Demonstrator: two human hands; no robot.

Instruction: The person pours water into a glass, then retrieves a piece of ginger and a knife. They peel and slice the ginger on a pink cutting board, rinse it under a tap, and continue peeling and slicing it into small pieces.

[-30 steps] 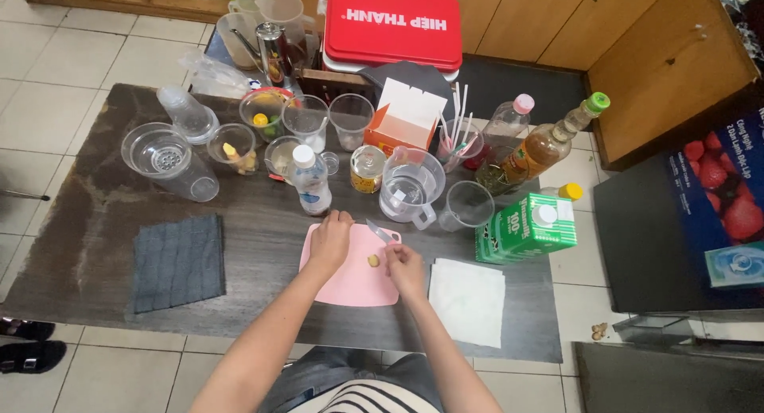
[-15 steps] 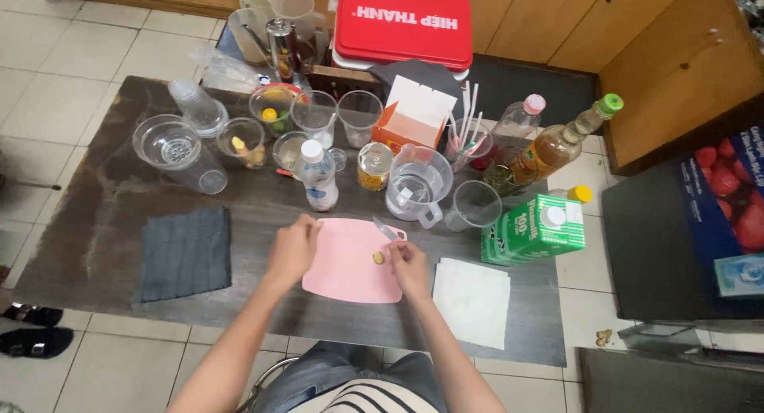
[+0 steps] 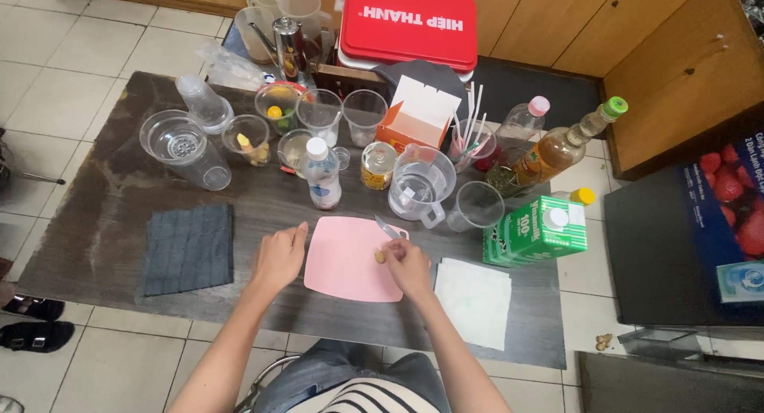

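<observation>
- Now, compared with the earlier view, the left hand [image 3: 278, 256] sits off the pink cutting board [image 3: 350, 262], at its left edge on the dark table [image 3: 103, 238]; a second ago it lay on the board's upper left corner.
- The right hand [image 3: 410, 266] stays over the board's right side, fingers curled around a small knife [image 3: 387, 227] whose blade points toward the upper left; just left of its fingertips lies a small tan piece [image 3: 380, 258] on the board.
- The left hand is loosely open, fingers together, holding nothing.
- Edges: the board lies in the lower centre of the frame, close to the table's near edge; its right edge nearly meets the white napkin [image 3: 473, 300].
- Open room: bare tabletop lies between the board and the dark grey cloth [image 3: 189, 248] at lower left, and a narrow strip above the board before the row of vessels.
- Counts: one board, one knife, one tan piece, one napkin, one grey cloth.
- One green carton [image 3: 535, 231] stands at right centre, one measuring jug [image 3: 419, 186] above the board, one small white-capped bottle [image 3: 322, 174] to its left.
- One red cooler lid [image 3: 410, 23] is at top centre.
- Several clear cups crowd the upper left; I cannot count them surely.
</observation>
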